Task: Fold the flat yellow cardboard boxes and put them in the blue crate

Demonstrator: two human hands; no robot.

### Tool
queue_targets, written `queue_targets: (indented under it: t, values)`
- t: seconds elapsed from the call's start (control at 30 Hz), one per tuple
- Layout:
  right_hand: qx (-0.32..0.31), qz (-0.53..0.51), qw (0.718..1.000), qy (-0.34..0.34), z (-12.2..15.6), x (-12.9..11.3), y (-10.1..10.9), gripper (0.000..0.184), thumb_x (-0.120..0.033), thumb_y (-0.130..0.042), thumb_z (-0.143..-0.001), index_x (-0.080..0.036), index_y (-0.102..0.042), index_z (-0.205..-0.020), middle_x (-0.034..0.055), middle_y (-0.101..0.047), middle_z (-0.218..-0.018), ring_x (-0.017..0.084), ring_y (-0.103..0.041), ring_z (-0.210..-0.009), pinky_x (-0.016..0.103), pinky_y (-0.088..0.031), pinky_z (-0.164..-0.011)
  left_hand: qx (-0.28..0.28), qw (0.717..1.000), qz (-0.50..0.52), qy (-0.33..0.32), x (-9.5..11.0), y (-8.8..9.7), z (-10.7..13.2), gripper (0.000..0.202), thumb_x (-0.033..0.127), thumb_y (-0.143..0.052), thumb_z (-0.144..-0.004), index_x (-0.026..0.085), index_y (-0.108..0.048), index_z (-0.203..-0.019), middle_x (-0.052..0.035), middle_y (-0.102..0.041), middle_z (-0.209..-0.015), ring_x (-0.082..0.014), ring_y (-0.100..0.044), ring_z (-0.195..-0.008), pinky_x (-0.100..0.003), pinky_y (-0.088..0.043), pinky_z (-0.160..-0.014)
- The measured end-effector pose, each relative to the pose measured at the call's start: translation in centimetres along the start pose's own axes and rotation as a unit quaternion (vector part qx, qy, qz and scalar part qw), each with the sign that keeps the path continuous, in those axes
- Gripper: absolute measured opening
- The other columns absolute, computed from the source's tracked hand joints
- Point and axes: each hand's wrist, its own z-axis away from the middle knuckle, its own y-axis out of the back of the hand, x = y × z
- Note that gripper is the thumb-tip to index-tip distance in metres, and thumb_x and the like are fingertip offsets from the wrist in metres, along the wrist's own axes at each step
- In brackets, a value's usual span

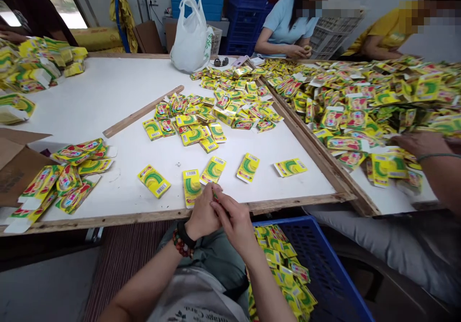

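My left hand (pixel 203 214) and my right hand (pixel 234 221) are pressed together at the near edge of the white table (pixel 108 96), fingers closed on a small packet (pixel 215 196) of which only a sliver shows. Just beyond them several flat yellow-green packets lie in a row, the nearest being a packet (pixel 190 186) touching my left hand's side. A loose heap of the same packets (pixel 212 113) sits further back at the table's middle. A bead bracelet and a dark band are on my left wrist.
A blue crate (pixel 324 264) with packets stands by my right knee. A wooden stick (pixel 142 112) lies on the table, a white plastic bag (pixel 192 36) at the back, a cardboard box (pixel 16 166) at left. Other people sit at the far side; another person's hand (pixel 419 144) reaches into a second table's pile.
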Motion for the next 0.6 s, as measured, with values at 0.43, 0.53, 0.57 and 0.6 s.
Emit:
queue_targets:
  t: [0.43,0.53,0.57,0.6]
  values:
    - [0.174,0.172,0.891,-0.383,9.4,6.9,11.7,0.063,-0.056,-0.058,-0.066,-0.011,-0.073,-0.108,0.0091,-0.074,-0.077,0.024,-0.066,-0.057,0.027,-0.044,-0.041,-0.231,0.928,-0.294,-0.005,-7.4,18.8,-0.5,0.054,0.008,-0.059,-0.065,0.022,-0.055,-0.118,-0.0103,-0.054,-0.125,-0.0338,-0.037,-0.13,-0.054,-0.032,-0.108]
    - [0.199,0.137,0.894,-0.378,10.2,7.7,11.8,0.063,-0.056,-0.059,-0.066,-0.012,-0.072,-0.109,0.0091,-0.074,-0.084,0.025,-0.068,-0.065,0.027,-0.048,-0.047,-0.125,0.983,-0.135,-0.009,-5.2,16.9,-0.2,0.056,0.018,-0.064,-0.071,0.021,-0.048,-0.124,-0.0103,-0.052,-0.126,-0.0293,-0.044,-0.125,-0.049,-0.033,-0.108]
    - [0.2,0.133,0.897,-0.372,10.6,8.2,12.1,0.061,-0.056,-0.06,-0.067,-0.014,-0.073,-0.108,0.0089,-0.074,-0.086,0.026,-0.07,-0.071,0.027,-0.05,-0.051,-0.074,0.996,-0.047,0.004,-4.5,15.9,0.0,0.058,0.024,-0.065,-0.073,0.022,-0.045,-0.127,-0.0104,-0.053,-0.125,-0.0285,-0.047,-0.124,-0.048,-0.034,-0.108]
    - [0.191,0.145,0.896,-0.373,11.1,8.7,12.4,0.057,-0.056,-0.06,-0.067,-0.016,-0.074,-0.105,0.0091,-0.074,-0.085,0.027,-0.07,-0.074,0.028,-0.051,-0.053,-0.022,0.998,0.056,0.025,-3.9,14.6,0.2,0.059,0.031,-0.066,-0.076,0.022,-0.042,-0.129,-0.0104,-0.054,-0.122,-0.0283,-0.049,-0.122,-0.049,-0.035,-0.107]
